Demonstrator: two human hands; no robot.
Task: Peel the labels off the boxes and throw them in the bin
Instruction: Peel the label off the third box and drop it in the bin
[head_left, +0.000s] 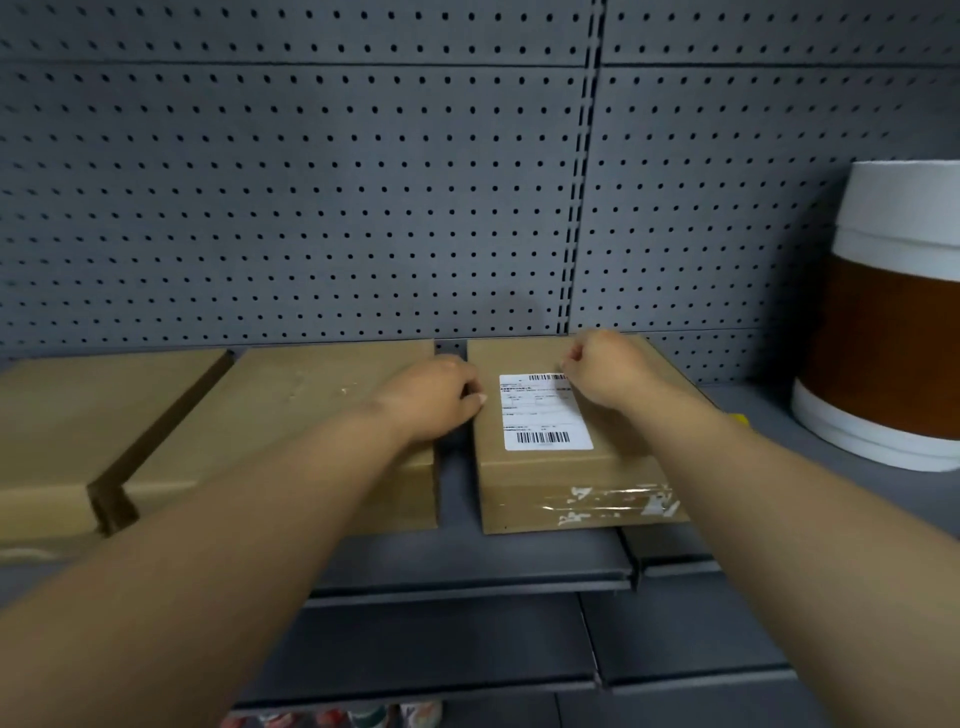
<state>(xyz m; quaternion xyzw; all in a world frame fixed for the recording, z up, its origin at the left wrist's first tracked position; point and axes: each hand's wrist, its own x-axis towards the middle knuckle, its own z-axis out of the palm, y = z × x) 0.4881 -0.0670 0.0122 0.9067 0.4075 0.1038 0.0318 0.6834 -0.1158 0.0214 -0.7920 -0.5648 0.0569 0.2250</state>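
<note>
Three flat cardboard boxes lie side by side on a grey shelf. The right box (550, 473) carries a white label (540, 415) with barcodes on its top face. My left hand (436, 400) grips that box at its left edge, fingers curled into the gap beside the middle box (311, 415). My right hand (608, 374) sits at the label's upper right corner with fingertips pinched together there; whether the corner is lifted I cannot tell. The middle box and the left box (78, 415) show no label on top.
A grey pegboard wall (363, 208) stands behind the boxes. A large white and brown cylindrical container (893, 322) stands on the shelf (467, 561) at the right. Clear tape with white scraps runs across the right box's front face. Lower shelves sit below.
</note>
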